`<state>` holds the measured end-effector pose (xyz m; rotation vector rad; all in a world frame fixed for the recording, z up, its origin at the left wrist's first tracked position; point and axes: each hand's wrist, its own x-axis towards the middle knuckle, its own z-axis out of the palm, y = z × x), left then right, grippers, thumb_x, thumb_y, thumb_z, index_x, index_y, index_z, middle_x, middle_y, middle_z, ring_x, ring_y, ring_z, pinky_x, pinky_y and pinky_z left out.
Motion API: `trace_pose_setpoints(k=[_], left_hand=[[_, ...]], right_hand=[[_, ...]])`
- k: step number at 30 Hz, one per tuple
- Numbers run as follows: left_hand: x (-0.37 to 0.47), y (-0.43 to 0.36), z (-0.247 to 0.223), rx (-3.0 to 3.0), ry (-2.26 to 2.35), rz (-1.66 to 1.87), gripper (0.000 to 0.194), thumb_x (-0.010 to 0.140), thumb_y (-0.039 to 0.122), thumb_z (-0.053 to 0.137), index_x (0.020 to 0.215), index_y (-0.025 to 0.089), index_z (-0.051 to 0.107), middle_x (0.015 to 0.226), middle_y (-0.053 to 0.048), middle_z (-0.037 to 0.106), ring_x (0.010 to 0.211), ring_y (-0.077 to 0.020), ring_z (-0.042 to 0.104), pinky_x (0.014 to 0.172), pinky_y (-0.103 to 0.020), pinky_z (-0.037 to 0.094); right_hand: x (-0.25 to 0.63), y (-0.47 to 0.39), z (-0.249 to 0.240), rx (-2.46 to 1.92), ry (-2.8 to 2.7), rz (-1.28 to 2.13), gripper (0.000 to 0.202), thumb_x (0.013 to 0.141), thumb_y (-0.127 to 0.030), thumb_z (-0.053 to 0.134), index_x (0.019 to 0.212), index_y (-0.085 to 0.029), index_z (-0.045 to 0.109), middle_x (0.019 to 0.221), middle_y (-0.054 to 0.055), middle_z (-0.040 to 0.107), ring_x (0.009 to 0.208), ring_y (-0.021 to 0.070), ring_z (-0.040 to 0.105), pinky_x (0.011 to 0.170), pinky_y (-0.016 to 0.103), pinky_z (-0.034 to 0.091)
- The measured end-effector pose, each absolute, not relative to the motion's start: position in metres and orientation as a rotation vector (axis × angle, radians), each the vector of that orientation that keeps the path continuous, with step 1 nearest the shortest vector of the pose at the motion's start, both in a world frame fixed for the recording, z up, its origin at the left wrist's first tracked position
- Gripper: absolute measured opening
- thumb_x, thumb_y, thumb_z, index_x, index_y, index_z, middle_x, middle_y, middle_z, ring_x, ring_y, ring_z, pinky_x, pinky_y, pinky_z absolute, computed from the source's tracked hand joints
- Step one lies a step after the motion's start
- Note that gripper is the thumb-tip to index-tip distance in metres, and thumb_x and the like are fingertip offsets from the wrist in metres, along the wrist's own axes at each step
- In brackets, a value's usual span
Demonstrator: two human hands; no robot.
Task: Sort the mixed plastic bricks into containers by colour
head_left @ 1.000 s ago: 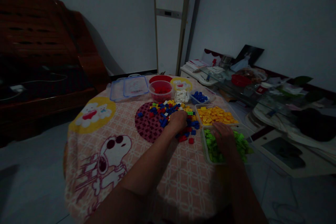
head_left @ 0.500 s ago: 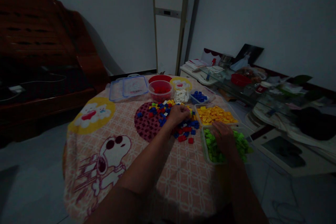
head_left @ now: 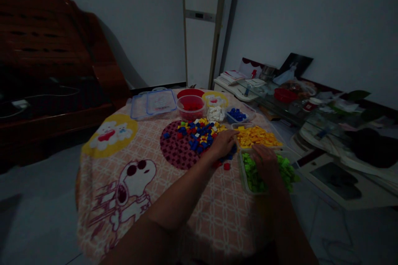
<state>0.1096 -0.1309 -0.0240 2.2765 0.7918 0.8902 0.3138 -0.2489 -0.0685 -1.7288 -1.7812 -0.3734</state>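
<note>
My left hand (head_left: 224, 143) is at the left edge of the box of yellow bricks (head_left: 256, 136), its fingers pressed together; whatever they hold is too small to make out. Beneath and left of it lies a loose pile of mixed bricks (head_left: 200, 132), blue, red, yellow and white. My right hand (head_left: 263, 158) rests over the box of green bricks (head_left: 284, 169), near its back left part, with its fingertips hidden or dim. Behind the pile are white bricks (head_left: 215, 113), a box of blue bricks (head_left: 236, 114) and a round tub of red bricks (head_left: 190, 107).
Two clear lids with blue rims (head_left: 161, 102) lie at the table's back left, beside a red lid or dish (head_left: 190, 92). A patterned cloth (head_left: 214, 211) covers the round table. To the right stands a cluttered glass shelf (head_left: 264, 93); a wooden bench (head_left: 46, 54) is at left.
My left hand has moved right from over the mixed pile to the edge of the yellow box, uncovering bricks in the pile. My right hand has stayed over the green bricks.
</note>
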Motion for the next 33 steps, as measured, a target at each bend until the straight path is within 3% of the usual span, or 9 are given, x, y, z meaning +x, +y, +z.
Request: trace_pose_setpoints(k=[6, 9, 11, 14, 20, 23, 33], left_hand=[[0.125, -0.149, -0.031, 2.463, 0.69, 0.784, 0.046, 0.091, 0.017, 0.049, 0.134, 0.024, 0.061, 0.138, -0.008, 0.063, 0.13, -0.0262, 0.053, 0.117, -0.05, 0.035], [0.116, -0.139, -0.025, 2.42, 0.78, 0.852, 0.045, 0.09, 0.018, 0.054, 0.134, 0.02, 0.061, 0.138, -0.011, 0.063, 0.13, -0.0244, 0.054, 0.116, -0.045, 0.036], [0.099, -0.125, -0.014, 2.4, 0.884, 0.81, 0.041, 0.088, 0.017, 0.058, 0.128, 0.017, 0.065, 0.128, -0.012, 0.068, 0.119, -0.023, 0.062, 0.107, -0.038, 0.045], [0.064, -0.104, 0.005, 2.42, 1.05, 0.621, 0.026, 0.083, 0.016, 0.062, 0.105, 0.016, 0.076, 0.102, -0.009, 0.076, 0.097, -0.0219, 0.069, 0.093, -0.032, 0.051], [0.017, -0.088, 0.022, 2.364, 1.236, 0.289, 0.015, 0.077, 0.026, 0.071, 0.084, 0.016, 0.079, 0.078, -0.003, 0.075, 0.07, -0.0166, 0.066, 0.066, -0.024, 0.045], [0.016, -0.089, 0.017, 2.369, 1.263, 0.182, 0.014, 0.07, 0.03, 0.078, 0.077, 0.018, 0.079, 0.074, -0.002, 0.074, 0.067, -0.015, 0.064, 0.06, -0.023, 0.04], [-0.017, -0.075, 0.016, 2.312, 1.222, 0.219, 0.024, 0.061, 0.008, 0.07, 0.08, 0.022, 0.078, 0.079, 0.002, 0.076, 0.074, -0.0147, 0.067, 0.065, -0.019, 0.044]], right_hand=[[0.316, -0.249, -0.068, -1.724, -1.803, -0.378, 0.038, 0.094, -0.028, 0.043, 0.118, -0.017, 0.07, 0.121, 0.015, 0.071, 0.116, 0.0291, 0.061, 0.105, 0.051, 0.043], [0.315, -0.25, -0.066, -1.733, -1.811, -0.386, 0.038, 0.094, -0.028, 0.042, 0.118, -0.017, 0.07, 0.121, 0.015, 0.071, 0.116, 0.0289, 0.061, 0.105, 0.051, 0.044], [0.314, -0.251, -0.065, -1.743, -1.807, -0.389, 0.038, 0.094, -0.028, 0.042, 0.118, -0.017, 0.069, 0.121, 0.014, 0.071, 0.116, 0.0283, 0.061, 0.105, 0.05, 0.043], [0.311, -0.252, -0.064, -1.745, -1.786, -0.388, 0.037, 0.094, -0.029, 0.043, 0.118, -0.018, 0.069, 0.12, 0.014, 0.071, 0.117, 0.028, 0.061, 0.106, 0.05, 0.043], [0.311, -0.251, -0.066, -1.753, -1.758, -0.364, 0.037, 0.094, -0.03, 0.044, 0.118, -0.018, 0.069, 0.121, 0.013, 0.071, 0.118, 0.0284, 0.06, 0.107, 0.051, 0.041], [0.312, -0.251, -0.065, -1.751, -1.766, -0.344, 0.037, 0.094, -0.031, 0.044, 0.117, -0.018, 0.07, 0.121, 0.014, 0.071, 0.118, 0.0285, 0.06, 0.107, 0.051, 0.041], [0.31, -0.252, -0.063, -1.739, -1.762, -0.318, 0.037, 0.094, -0.03, 0.044, 0.118, -0.019, 0.069, 0.12, 0.013, 0.071, 0.118, 0.0289, 0.059, 0.107, 0.052, 0.04]])
